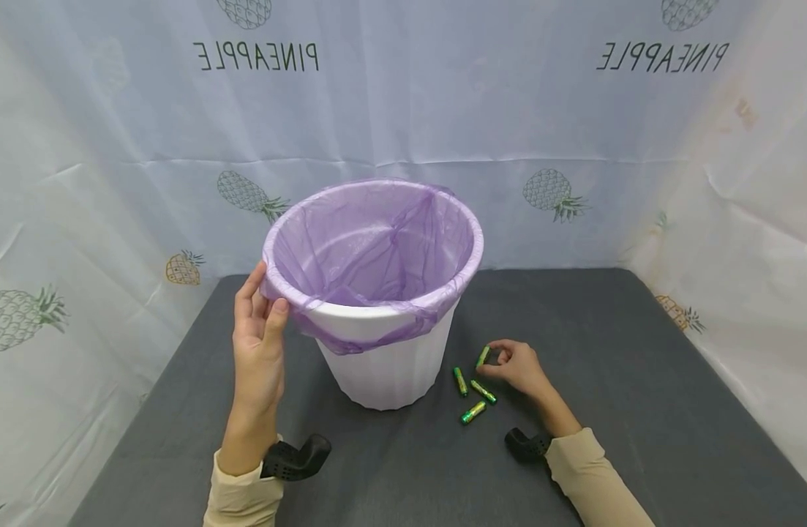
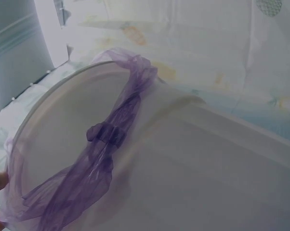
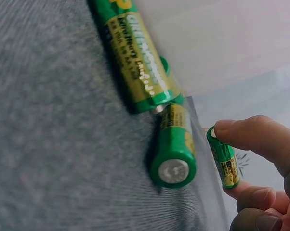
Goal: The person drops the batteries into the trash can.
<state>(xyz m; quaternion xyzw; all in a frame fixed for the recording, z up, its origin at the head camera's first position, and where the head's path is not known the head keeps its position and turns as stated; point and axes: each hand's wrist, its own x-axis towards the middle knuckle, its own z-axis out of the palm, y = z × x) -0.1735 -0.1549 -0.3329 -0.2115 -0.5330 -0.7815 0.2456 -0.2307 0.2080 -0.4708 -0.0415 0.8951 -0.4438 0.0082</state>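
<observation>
A white trash bin (image 1: 383,366) stands upright, lined with a thin purple plastic bag (image 1: 370,256) folded over its rim. At the rim's left side my left hand (image 1: 258,359) holds the bin's edge through the bag with thumb and fingertips. Right of the bin, my right hand (image 1: 518,367) pinches a green and gold battery (image 3: 224,161) between thumb and finger, close above the table. Several matching batteries lie beside it, among them one near the front (image 1: 473,413). The bag is gathered in a knot (image 2: 106,134) on the bin's outside in the left wrist view.
A dark grey cloth (image 1: 607,351) covers the table. Behind and at both sides hangs a pale curtain (image 1: 403,110) with pineapple prints and mirrored lettering. Each wrist wears a black camera mount, such as the one on the left (image 1: 298,460).
</observation>
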